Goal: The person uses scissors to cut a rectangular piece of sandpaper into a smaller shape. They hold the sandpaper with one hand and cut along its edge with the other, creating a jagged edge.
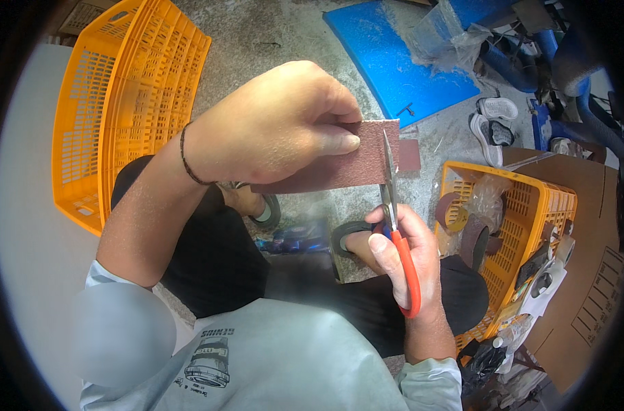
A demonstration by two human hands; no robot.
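My left hand [291, 127] pinches a reddish-brown strip of sandpaper [363, 161] between thumb and fingers and holds it out flat above the floor. In my right hand [411, 253] are scissors [408, 274] with red handles, thumb and fingers round the grips. Their blades point away from me and lie across the strip near its right end; I cannot tell how far apart they are. Just beyond that end, a small square piece of sandpaper [409, 155] appears lower down, against the grey floor. Pale dust covers both hands.
Orange plastic crates [130, 103] stand at the left. To the right, another orange crate [524, 226] holds sandpaper rolls [455, 211] and clear plastic, beside a cardboard box [592, 274]. A blue panel [401, 68] lies ahead, with shoes [490, 133] and blue hoses [592, 116] nearby.
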